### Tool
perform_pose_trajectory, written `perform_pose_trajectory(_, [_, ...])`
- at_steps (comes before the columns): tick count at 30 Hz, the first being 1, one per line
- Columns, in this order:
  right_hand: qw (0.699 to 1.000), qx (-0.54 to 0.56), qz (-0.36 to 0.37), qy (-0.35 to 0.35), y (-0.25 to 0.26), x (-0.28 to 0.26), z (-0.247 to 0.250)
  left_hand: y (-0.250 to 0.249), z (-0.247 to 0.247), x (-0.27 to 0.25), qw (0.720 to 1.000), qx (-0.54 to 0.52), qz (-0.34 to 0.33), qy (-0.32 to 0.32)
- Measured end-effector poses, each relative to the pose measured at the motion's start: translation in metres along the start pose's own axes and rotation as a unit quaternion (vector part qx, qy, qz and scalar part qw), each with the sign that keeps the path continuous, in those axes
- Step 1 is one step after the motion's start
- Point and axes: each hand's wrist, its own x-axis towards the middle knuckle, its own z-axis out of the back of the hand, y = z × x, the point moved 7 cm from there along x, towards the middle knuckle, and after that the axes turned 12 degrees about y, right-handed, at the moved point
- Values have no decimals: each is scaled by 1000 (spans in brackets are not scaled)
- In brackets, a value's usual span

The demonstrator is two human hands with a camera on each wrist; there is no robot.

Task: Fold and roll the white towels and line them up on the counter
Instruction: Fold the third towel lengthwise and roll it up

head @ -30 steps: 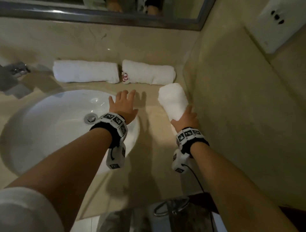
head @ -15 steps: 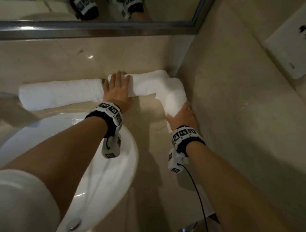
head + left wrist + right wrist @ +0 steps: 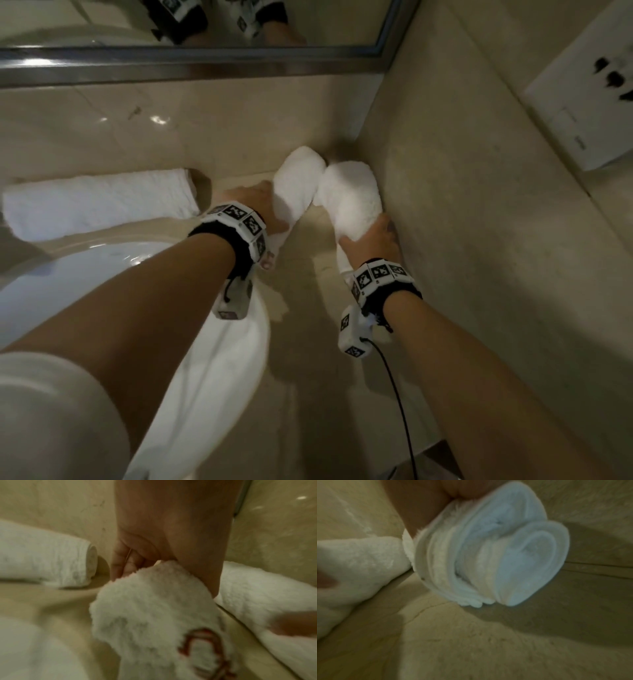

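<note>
Three rolled white towels are on the beige counter point(image 3: 308, 359). The left towel point(image 3: 99, 202) point(image 3: 42, 558) lies along the back wall, untouched. My left hand point(image 3: 257, 209) grips the middle towel point(image 3: 298, 185) point(image 3: 154, 615), which bears red embroidery and points toward the back corner. My right hand point(image 3: 373, 240) grips the right towel point(image 3: 352, 195) close to the side wall. That towel's spiral end point(image 3: 496, 555) faces the right wrist camera. The far ends of the two held towels touch.
A white sink basin point(image 3: 205, 342) sits under my left forearm. A steel-framed mirror point(image 3: 205, 65) runs above the back wall. On the right wall is a white socket plate point(image 3: 582, 113). A black cable point(image 3: 394, 377) hangs from my right wrist.
My left hand has taken hold of the middle towel and swung it from lying along the wall to pointing at the corner. My right hand has pushed its towel up beside it.
</note>
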Motion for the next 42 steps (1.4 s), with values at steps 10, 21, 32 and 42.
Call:
perform_pose_trajectory(10, [994, 21, 94, 55, 53, 8, -10, -15, -46, -7, 966, -248, 34, 66])
perform_pose_trajectory(21, [967, -139, 204, -55, 52, 23, 16, -72, -45, 14, 952, -293, -18, 85])
perform_pose_trajectory(32, [960, -192, 204, -19, 50, 33, 15, -61, -36, 6, 966, -245, -58, 55])
perform_pose_trajectory(42, [925, -189, 329, -7, 137, -22, -6, 60, 17, -40, 970, -174, 28, -169])
